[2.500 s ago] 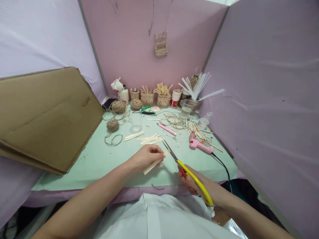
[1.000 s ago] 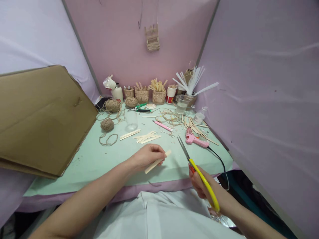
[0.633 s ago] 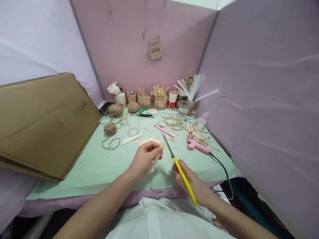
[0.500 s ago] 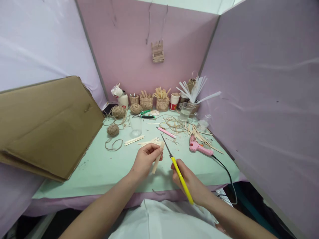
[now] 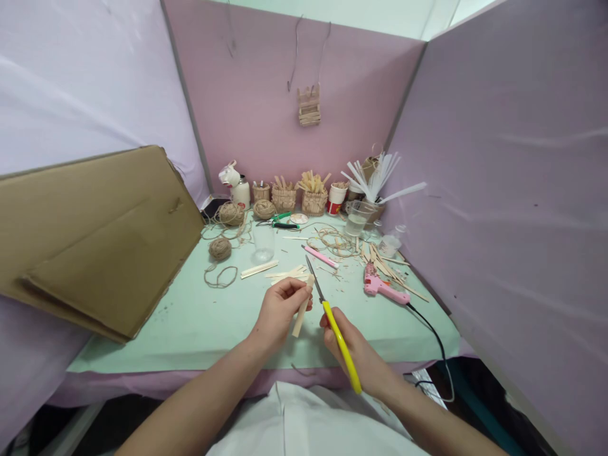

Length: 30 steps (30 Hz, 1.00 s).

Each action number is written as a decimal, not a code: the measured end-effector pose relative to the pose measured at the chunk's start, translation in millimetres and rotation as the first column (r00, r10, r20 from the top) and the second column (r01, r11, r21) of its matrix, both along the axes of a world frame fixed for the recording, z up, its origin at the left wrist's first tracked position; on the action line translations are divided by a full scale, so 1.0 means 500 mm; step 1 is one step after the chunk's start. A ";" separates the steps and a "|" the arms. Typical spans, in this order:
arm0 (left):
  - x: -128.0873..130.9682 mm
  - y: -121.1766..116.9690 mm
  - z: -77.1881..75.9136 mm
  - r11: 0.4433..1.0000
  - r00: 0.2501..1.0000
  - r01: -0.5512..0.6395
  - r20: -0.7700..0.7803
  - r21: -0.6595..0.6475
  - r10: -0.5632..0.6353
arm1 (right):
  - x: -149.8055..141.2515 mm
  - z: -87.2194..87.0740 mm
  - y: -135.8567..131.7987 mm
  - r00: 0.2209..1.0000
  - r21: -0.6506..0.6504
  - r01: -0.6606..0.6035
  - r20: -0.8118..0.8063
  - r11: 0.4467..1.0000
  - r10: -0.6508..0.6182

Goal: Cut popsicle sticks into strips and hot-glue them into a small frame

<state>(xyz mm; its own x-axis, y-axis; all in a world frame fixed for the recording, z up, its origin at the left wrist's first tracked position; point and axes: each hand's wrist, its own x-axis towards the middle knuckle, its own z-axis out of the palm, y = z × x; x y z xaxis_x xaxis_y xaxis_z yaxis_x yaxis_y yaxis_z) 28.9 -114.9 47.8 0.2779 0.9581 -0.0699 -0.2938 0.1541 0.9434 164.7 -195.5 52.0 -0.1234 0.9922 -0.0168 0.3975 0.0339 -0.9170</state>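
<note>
My left hand (image 5: 280, 308) pinches a flat pale wooden stick (image 5: 301, 315), held slantwise over the front of the table. Yellow-handled scissors (image 5: 341, 348) are gripped in my right hand (image 5: 354, 348), their dark blades pointing up and away, close to the right of the stick's upper end. Whether the blades touch the stick I cannot tell. Just beyond my left hand lie loose wooden sticks (image 5: 291, 273), partly hidden by its fingers. A pink craft knife (image 5: 320, 256) rests on the table past the scissor tips.
A pink glue gun (image 5: 384, 288) with a trailing cord lies right, near scattered sticks (image 5: 386, 265). Twine balls (image 5: 220, 248), a clear cup (image 5: 263, 244) and green-handled pliers (image 5: 285, 221) sit farther back. Stick-filled baskets (image 5: 314, 204) line the back wall. Large cardboard (image 5: 104, 234) leans at left.
The scissors and my right hand have shifted slightly left, nearer the wooden stick. The whole view has moved a little, so the background sits slightly farther right and lower.
</note>
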 end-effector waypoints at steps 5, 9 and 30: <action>0.004 -0.006 -0.004 1.000 1.000 0.009 -0.006 0.017 -0.009 | -0.005 -0.002 -0.002 0.999 -0.038 0.015 -0.030 0.999 -0.016; 0.007 -0.013 -0.005 1.000 1.000 -0.005 0.005 0.030 0.004 | -0.003 -0.011 -0.004 0.998 -0.053 -0.004 -0.056 0.999 0.001; 0.012 -0.020 -0.009 0.995 0.999 0.026 0.038 -0.096 -0.022 | -0.001 -0.027 -0.010 0.997 -0.058 0.037 -0.064 0.998 -0.041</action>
<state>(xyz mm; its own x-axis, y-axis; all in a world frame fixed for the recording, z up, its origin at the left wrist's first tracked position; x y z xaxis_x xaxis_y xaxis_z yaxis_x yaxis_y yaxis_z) 35.1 -124.9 43.5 0.3051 0.9404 -0.1505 -0.3235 0.2509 0.9123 164.2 -200.5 38.7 -0.0870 0.9940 -0.0661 0.3366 -0.0331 -0.9411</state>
